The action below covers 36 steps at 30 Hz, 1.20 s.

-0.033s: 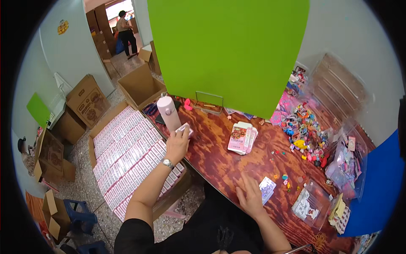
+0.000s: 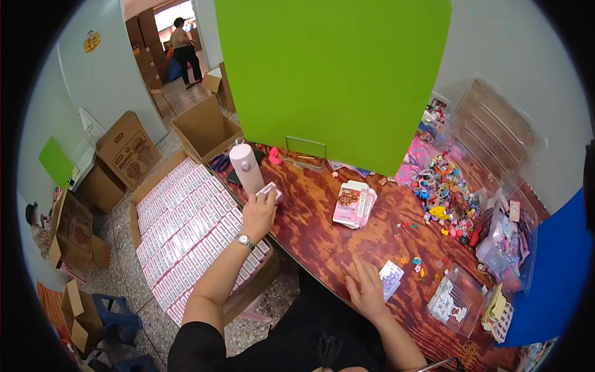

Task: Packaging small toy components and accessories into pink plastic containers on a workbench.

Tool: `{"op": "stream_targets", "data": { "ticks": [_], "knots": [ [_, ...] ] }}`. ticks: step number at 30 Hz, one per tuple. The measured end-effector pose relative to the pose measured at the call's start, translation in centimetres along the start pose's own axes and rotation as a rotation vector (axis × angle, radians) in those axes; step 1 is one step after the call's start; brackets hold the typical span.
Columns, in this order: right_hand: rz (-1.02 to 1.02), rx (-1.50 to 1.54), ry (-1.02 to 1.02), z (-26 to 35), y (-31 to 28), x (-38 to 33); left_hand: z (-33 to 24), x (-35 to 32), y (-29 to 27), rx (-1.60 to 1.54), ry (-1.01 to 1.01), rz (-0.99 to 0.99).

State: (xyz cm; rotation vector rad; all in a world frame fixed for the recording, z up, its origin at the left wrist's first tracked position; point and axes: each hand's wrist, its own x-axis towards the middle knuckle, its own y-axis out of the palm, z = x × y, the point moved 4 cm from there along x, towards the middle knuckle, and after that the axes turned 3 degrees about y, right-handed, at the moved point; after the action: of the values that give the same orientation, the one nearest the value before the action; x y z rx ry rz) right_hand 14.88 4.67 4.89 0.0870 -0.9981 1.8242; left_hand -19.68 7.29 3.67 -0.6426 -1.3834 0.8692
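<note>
So the left hand (image 2: 259, 214) is stretched out over the left edge of the wooden table (image 2: 322, 239), fingers closed around a small pink-and-white box (image 2: 271, 191), holding it just beside the tall pink bottle (image 2: 247, 168) that stands upright near the table's back corner. There's a wristwatch (image 2: 245, 240) on that arm. The right hand (image 2: 365, 290) is lying flat on the table close to the person's body, fingers spread and gripping nothing, with the fingertips right next to a small pale card packet (image 2: 392, 278) – looks like touching its edge, but I can't say for sure.

Further out in the middle of the table sits a stack of pink boxes (image 2: 354, 204), well apart from both hands. Tiny colourful beads or charms (image 2: 416, 260) are scattered to the right of the packet, and a big heap of colourful trinkets (image 2: 443, 192) sits toward the right rim, with clear plastic bags (image 2: 511, 232) past it.

Down on the floor left of the table there's a wide flat carton (image 2: 189, 226) packed with rows of the same kind of pink-and-white boxes. A green board (image 2: 334, 74) stands at the back of the table
</note>
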Motion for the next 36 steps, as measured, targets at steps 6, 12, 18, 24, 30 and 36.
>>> {"op": "stream_targets", "data": {
  "ticks": [6, 12, 18, 24, 30, 36],
  "knots": [
    [0.006, -0.045, -0.008, -0.3, -0.5, -0.2, 0.6, 1.3, 0.6, 0.039, -0.069, 0.022],
    [0.025, -0.139, -0.042, -3.3, 0.6, 4.6, 2.4, 0.7, 1.7, 0.005, -0.096, 0.036],
    [0.083, -0.487, 0.009, -10.2, 4.9, 11.4, 2.2, 1.3, 1.7, -0.082, -0.055, 0.052],
    [0.344, -0.496, 0.18, -11.1, 5.8, 11.8, 2.2, 0.7, 1.1, -0.057, -0.109, 0.086],
    [0.263, -0.405, 0.141, -9.4, 5.4, 10.5, 0.8, 2.0, -2.5, 0.081, 0.031, -0.164],
    [-0.229, -0.251, -0.21, -3.0, 0.3, 5.6, -8.7, 0.3, -4.3, -0.914, -0.318, 0.173]
  ]
}}
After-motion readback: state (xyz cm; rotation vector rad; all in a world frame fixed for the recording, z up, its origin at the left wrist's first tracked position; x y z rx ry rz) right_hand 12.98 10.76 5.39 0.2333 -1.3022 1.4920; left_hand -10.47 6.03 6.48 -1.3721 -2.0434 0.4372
